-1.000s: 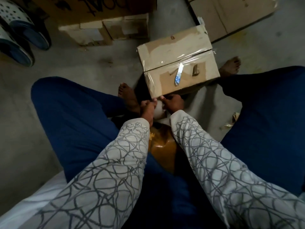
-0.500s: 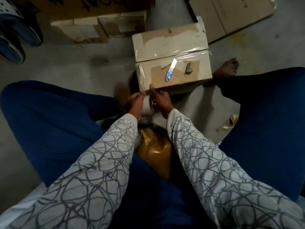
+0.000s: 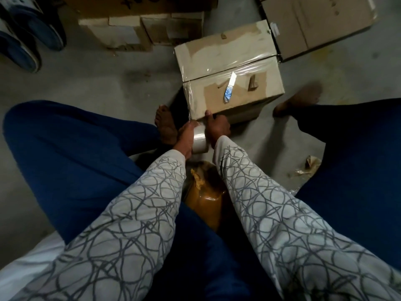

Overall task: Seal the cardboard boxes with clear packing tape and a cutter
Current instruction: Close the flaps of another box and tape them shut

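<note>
A closed cardboard box [image 3: 219,55] stands on the floor between my feet, with clear tape shining over its centre seam and left edge. A small cutter [image 3: 229,87] with a blue patterned handle lies on its top. Just below the box's near left corner, my left hand [image 3: 184,137] and my right hand [image 3: 217,127] hold a roll of clear packing tape [image 3: 199,141] between them. A strip of tape runs from the roll up the box's left edge. My right thumb presses on the box's near edge.
A brown tape-wrapped bundle [image 3: 206,200] lies between my knees. Smaller cardboard boxes [image 3: 138,31] sit at the back, a flat carton [image 3: 314,22] at the back right. Blue sandals [image 3: 26,40] rest far left. Crumpled tape scrap [image 3: 310,166] lies right on the concrete floor.
Both hands have stayed together on the tape roll at the box's near corner. The tape strip now shows stretched up the left edge. The view shifted slightly.
</note>
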Motion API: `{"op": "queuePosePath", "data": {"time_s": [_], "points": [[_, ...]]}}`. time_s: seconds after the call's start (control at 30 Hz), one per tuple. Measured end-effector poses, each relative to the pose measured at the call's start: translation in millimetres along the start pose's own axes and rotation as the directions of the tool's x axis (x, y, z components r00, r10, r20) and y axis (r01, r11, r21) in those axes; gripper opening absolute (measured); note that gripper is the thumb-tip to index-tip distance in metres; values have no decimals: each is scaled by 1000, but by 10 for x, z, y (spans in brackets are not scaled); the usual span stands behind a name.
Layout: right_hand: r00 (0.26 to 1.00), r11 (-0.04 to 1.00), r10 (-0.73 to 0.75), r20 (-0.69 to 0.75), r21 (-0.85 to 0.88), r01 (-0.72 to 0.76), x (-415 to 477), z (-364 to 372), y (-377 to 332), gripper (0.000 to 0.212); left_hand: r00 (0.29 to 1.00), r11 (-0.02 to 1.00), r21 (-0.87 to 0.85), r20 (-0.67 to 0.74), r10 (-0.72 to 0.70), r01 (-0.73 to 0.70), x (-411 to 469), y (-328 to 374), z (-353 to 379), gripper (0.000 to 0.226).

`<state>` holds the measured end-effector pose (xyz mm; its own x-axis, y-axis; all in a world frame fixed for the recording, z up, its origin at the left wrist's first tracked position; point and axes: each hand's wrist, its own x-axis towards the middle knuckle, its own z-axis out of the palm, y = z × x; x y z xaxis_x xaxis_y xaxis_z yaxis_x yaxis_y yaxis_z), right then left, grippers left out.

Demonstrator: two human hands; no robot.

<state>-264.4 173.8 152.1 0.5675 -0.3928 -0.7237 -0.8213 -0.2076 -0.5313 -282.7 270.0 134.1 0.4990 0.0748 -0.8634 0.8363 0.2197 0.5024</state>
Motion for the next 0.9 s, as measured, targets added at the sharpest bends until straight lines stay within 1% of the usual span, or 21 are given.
{"op": "queuePosePath", "data": {"time_s": [0.1, 0.2, 0.27, 0.33, 0.37, 0.47, 0.53, 0.67, 0.73, 0.8, 0.87, 0.9], "points": [[999, 999, -44, 18, -11, 44, 24, -32, 44, 53, 999, 999, 29, -37, -36, 37, 32, -8, 30, 28], [992, 995, -79, 103, 70, 72, 53, -142, 116, 49, 997, 998, 20, -62, -54, 55, 52, -16, 21, 33], [977, 991, -103, 188, 108, 83, 71, -187, 167, 42, 997, 997, -29, -27, -70, 69, 57, -21, 4, 40], [952, 985, -138, 271, 138, 104, 89, -194, 234, 28, 997, 995, -57, 16, -80, 81, 9, 32, -12, 38], [940, 983, -149, 307, 152, 106, 77, -204, 250, 25, 996, 995, -61, 28, -81, 83, 6, 53, -18, 36], [922, 985, -146, 360, 141, 101, 14, -235, 289, 29, 996, 994, -80, 64, -66, 71, 13, 76, -30, 33], [934, 992, -116, 338, 90, 91, -16, -249, 301, 38, 994, 991, -111, 86, -70, 79, 2, 61, -18, 30], [970, 988, -65, 234, -119, 94, -29, -211, 272, 49, 991, 980, -161, 88, -100, 113, -48, -49, 0, 21], [978, 974, -44, 206, -208, 88, -54, -186, 241, 52, 988, 975, -171, 90, -124, 138, -74, -97, 45, 24], [987, 960, -51, 151, -264, 90, -101, -189, 228, 55, 989, 978, -156, 85, -125, 137, -121, -115, 131, 22], [993, 942, -98, 73, -316, 116, -134, -248, 234, 58, 991, 981, -158, 87, -98, 111, -167, -105, 211, 19], [990, 935, -131, 57, -325, 142, -132, -292, 230, 61, 991, 980, -170, 93, -91, 106, -159, -97, 234, 19]]}}
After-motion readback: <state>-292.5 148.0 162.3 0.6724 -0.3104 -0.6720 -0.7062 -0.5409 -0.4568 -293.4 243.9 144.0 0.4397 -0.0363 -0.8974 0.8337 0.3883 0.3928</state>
